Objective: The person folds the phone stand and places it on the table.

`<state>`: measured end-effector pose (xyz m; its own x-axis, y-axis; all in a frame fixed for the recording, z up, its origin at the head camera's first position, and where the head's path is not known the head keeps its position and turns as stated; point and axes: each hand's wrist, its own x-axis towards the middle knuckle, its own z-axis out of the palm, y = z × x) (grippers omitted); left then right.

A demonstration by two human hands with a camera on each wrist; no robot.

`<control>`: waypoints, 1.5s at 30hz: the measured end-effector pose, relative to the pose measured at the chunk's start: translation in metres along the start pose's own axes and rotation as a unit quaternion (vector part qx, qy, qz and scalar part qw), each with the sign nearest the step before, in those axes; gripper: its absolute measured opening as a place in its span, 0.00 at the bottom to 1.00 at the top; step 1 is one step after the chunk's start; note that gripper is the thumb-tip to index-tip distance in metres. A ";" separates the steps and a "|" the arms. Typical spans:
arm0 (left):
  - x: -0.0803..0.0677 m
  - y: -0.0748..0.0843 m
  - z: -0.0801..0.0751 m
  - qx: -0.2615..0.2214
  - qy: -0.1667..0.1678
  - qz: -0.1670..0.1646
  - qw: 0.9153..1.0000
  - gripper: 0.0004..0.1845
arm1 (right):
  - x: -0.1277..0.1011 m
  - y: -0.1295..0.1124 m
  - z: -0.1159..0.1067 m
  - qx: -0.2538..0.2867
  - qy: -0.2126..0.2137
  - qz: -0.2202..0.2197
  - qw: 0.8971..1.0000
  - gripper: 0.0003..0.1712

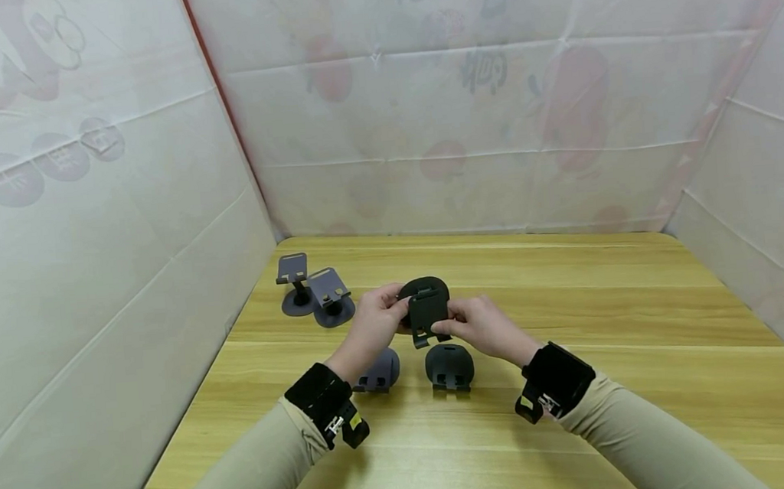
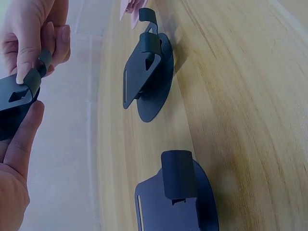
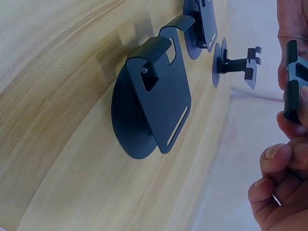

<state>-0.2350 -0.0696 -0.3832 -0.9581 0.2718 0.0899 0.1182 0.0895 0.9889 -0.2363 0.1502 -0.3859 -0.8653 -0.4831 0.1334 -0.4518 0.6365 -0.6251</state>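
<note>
A black phone stand (image 1: pixel 428 312) is held up above the wooden table, its round base behind and its hooked plate facing me. My left hand (image 1: pixel 373 323) grips its left side, thumb at the base and plate. On the right edge of the plate, my right hand (image 1: pixel 484 328) pinches with thumb and fingers. In the left wrist view, a right-hand thumb lies beside the hooks of the held stand (image 2: pixel 21 94). Below the hands, a folded black phone stand (image 1: pixel 449 368) lies on the table. A folded grey-purple phone stand (image 1: pixel 383 369) is partly hidden by my left wrist.
Two unfolded grey-purple phone stands, one in front (image 1: pixel 328 286) and one behind (image 1: pixel 292 269), stand upright at the table's back left. Pale printed sheets (image 1: pixel 465 116) wall in the back and both sides. The wooden table (image 1: pixel 612 319) extends to the right.
</note>
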 end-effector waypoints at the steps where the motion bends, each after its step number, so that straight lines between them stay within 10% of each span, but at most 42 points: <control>1: 0.001 0.000 0.000 -0.003 -0.001 -0.004 1.000 0.13 | 0.000 0.000 0.000 0.007 -0.003 0.007 1.000 0.19; 15: 0.005 -0.004 -0.002 -0.017 0.000 -0.029 0.999 0.14 | -0.005 -0.004 -0.004 0.161 -0.033 0.096 0.982 0.16; 45: 0.003 -0.011 -0.010 -0.089 -0.053 -0.026 0.994 0.20 | -0.008 -0.007 -0.007 0.332 -0.028 0.104 0.937 0.16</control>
<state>-0.2417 -0.0799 -0.3928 -0.9275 0.3722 0.0346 0.0124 -0.0619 0.9980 -0.2284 0.1540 -0.3772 -0.8982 -0.4335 -0.0730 -0.0246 0.2155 -0.9762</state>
